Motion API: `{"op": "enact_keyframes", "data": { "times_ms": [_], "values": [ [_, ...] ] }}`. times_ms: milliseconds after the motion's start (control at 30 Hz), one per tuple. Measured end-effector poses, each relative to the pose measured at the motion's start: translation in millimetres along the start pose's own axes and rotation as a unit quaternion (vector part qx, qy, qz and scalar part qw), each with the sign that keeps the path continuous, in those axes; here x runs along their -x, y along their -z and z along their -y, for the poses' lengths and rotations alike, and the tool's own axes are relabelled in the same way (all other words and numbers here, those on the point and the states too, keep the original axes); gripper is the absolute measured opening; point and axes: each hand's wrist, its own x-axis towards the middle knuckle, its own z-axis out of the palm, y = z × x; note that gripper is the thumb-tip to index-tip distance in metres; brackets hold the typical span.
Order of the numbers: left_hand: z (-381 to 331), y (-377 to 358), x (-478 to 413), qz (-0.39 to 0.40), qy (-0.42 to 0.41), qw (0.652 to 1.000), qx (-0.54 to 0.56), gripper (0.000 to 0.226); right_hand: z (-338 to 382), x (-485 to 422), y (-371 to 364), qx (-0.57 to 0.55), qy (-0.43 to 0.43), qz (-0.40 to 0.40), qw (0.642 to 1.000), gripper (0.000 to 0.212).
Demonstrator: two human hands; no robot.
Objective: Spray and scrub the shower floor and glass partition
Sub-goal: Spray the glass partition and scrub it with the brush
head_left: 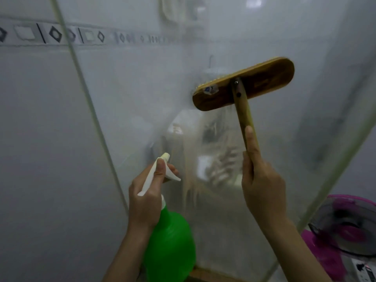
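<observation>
The frosted glass partition (264, 37) fills the middle of the view, with cloudy streaks of liquid running down its centre. A wooden scrub brush (244, 84) presses its bristles against the glass at upper right. My right hand (262, 180) grips the brush's wooden handle, index finger laid along it. Lower left of the brush, my left hand (148, 198) holds a green spray bottle (171, 239) by its white trigger head, thumb on top and nozzle facing the glass. The shower floor is out of view.
A white tiled wall (40, 139) with a patterned border band stands to the left of the glass edge. A pink and grey fan (345, 224) sits at lower right, close to my right forearm. Blurred shapes show behind the glass.
</observation>
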Motion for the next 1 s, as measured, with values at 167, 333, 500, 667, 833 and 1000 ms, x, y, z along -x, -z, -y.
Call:
{"op": "enact_keyframes", "data": {
  "times_ms": [167, 333, 500, 667, 833, 1000],
  "values": [
    [78, -10, -12, -0.029, -0.017, 0.999, 0.029, 0.048, -15, 1, -31, -0.013, 0.050, -0.070, 0.996, 0.053],
    [137, -13, -14, -0.048, -0.064, 0.995, 0.063, 0.051, -26, 22, -50, -0.001, 0.064, -0.102, 0.993, 0.053],
    [159, -14, -3, -0.040, -0.116, 0.991, 0.062, 0.057, -39, 62, -80, 0.034, 0.061, -0.120, 0.990, 0.054],
    [159, -9, -7, -0.018, -0.154, 0.986, 0.065, 0.054, -40, 82, -99, 0.033, 0.051, -0.114, 0.992, 0.057],
    [142, -1, -14, -0.023, -0.148, 0.986, 0.070, 0.059, -43, 91, -106, 0.034, 0.044, -0.122, 0.991, 0.057],
    [135, 16, -27, -0.031, -0.168, 0.979, 0.115, 0.056, -37, 98, -110, 0.037, 0.047, -0.110, 0.992, 0.058]
  ]
}}
